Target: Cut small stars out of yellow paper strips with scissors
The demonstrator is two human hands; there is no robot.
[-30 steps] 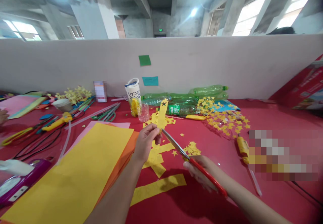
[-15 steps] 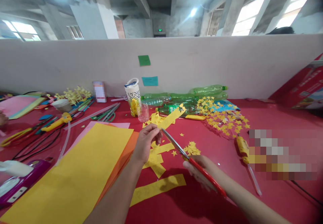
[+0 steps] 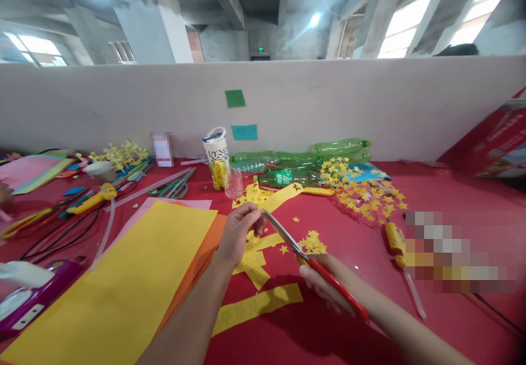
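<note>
L hand (image 3: 241, 227) pinches small yellow pc (image 3: 262, 209); R hand (image 3: 322, 274) grips red-handled scissors (image 3: 339, 290), tips v. close. Prob. best: turn pc, not blades, w/ short snips.

Sheets (image 3: 123, 266) lie left of the strips (image 3: 263, 306) (bottles (image 3: 298, 161) behind).

One red-handled scissors (image 3: 317, 269), two notes (image 3: 244, 132)

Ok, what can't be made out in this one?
Head view:
Yellow paper pinched by left hand: shape too small to tell.
Right hand: grip partly behind the red scissors handle.
Phone-like object: screen pixelated.
Pixelated patch beside the yellow tool: contents unreadable.
Red box: cut by right edge.
</note>
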